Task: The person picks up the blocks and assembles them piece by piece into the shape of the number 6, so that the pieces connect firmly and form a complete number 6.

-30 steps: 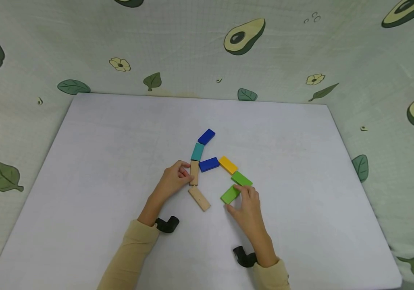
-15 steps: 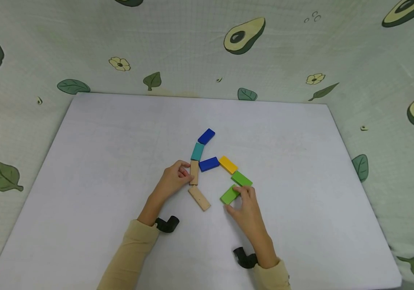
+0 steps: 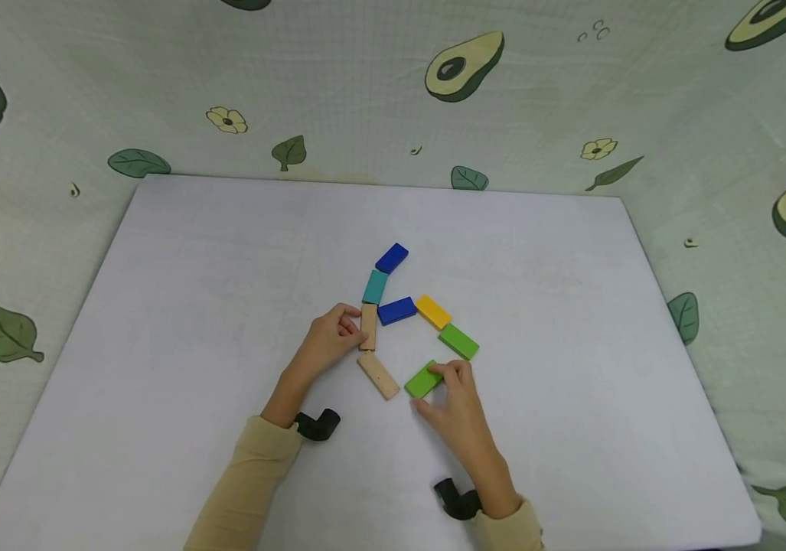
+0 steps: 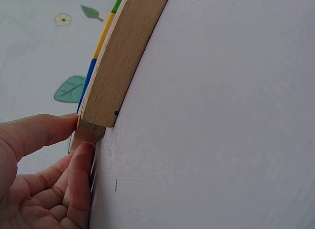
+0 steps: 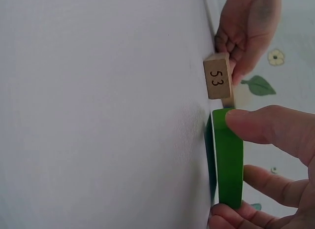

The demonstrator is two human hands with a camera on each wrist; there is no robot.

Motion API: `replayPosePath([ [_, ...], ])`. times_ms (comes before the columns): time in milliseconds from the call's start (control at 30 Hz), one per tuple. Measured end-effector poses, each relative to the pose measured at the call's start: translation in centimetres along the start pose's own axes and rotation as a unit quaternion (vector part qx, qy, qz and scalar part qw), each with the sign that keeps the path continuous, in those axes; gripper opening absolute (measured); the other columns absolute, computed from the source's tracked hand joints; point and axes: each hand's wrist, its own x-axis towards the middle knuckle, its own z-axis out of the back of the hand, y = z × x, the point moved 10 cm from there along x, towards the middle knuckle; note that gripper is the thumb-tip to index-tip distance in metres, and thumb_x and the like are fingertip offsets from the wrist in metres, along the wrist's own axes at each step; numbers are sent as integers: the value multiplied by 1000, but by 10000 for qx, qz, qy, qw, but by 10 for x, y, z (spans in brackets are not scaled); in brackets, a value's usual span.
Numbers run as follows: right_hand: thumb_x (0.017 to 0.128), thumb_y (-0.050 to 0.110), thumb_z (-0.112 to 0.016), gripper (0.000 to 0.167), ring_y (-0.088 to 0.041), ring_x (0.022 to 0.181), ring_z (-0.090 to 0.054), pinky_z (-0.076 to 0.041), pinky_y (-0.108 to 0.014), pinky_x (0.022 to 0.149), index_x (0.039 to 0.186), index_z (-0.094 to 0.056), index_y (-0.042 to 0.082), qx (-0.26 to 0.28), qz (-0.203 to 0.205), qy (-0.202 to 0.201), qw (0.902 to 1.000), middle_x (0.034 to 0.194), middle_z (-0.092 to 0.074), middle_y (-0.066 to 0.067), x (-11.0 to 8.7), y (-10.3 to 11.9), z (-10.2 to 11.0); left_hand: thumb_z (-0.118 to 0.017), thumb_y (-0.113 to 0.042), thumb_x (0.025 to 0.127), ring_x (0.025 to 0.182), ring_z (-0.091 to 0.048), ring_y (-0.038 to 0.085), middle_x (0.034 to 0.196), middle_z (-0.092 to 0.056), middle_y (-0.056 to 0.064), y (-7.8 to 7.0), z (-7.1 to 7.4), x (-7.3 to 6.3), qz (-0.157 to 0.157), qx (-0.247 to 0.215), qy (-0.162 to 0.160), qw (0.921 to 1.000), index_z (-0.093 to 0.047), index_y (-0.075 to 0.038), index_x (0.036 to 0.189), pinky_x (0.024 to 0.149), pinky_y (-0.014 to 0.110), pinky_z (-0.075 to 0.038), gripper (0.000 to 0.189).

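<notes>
My right hand [image 3: 458, 409] pinches a light green wooden block [image 3: 422, 380] by its ends, close to the near end of a plain wooden block [image 3: 378, 376]. In the right wrist view the thumb lies on one end of the green block [image 5: 230, 160] and fingers on the other; the plain block's end [image 5: 217, 76] bears the number 53. With thumb and fingers, my left hand [image 3: 329, 340] holds another plain wooden block [image 3: 369, 317], farther back. The left wrist view has the slanted plain block [image 4: 123, 61] in front of the held one [image 4: 87, 136].
A teal block [image 3: 375, 287] and a dark blue block [image 3: 391, 258] continue the line backward. Branching right are a blue block [image 3: 396, 311], a yellow block [image 3: 433, 312] and a second green block [image 3: 458, 342]. All lie on a white table [image 3: 227, 252] before an avocado-print cloth [image 3: 358, 92].
My right hand has slid the green block left and toward me, away from the other green block and up to the slanted plain block. The left hand has stayed in place.
</notes>
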Motion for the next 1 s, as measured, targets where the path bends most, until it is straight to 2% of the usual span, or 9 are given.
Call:
replayPosePath([
  [200, 72, 12, -79, 51, -26, 109, -49, -44, -41, 94, 115, -54, 3, -120, 230, -52, 9997, 114, -41, -12, -2, 8, -2, -67, -20, 84, 72, -53, 16, 83, -59, 6, 0, 0, 0, -4, 13, -6, 10000, -54, -3, 117, 64, 24, -41, 38],
  [400, 68, 15, -83, 52, -26, 102, -43, -43, -39, 86, 110, -54, 6, -503, 495, -186, 9973, 107, -44, -12, -3, 16, -3, -67, -20, 84, 73, -53, 16, 83, -59, 6, 0, 0, 0, 5, 78, -20, 10000, -54, -4, 117, 64, 24, -41, 38],
  [633, 66, 17, -84, 54, -29, 103, -40, -40, -40, 83, 109, -54, 8, -748, 590, -264, 9951, 105, -43, -12, -4, 19, -2, -67, -20, 84, 72, -53, 15, 84, -59, 6, 0, 0, 0, -13, 77, -16, 10000, -54, -4, 117, 64, 24, -42, 39],
  [767, 67, 20, -84, 52, -29, 104, -38, -40, -40, 85, 110, -55, 8, -750, 506, -179, 9957, 108, -42, -12, -3, 16, -1, -67, -20, 84, 73, -53, 15, 84, -59, 6, 0, 0, 0, -15, 48, 5, 10000, -54, -4, 118, 64, 24, -42, 40],
  [1000, 75, 22, -78, 43, -26, 108, -38, -41, -41, 89, 110, -58, 8, -301, 228, -181, 9991, 111, -45, -10, 3, 7, 15, -67, -20, 84, 73, -53, 16, 84, -59, 6, -1, 0, -1, -12, 14, 10, 10000, -54, -4, 118, 64, 25, -42, 40],
])
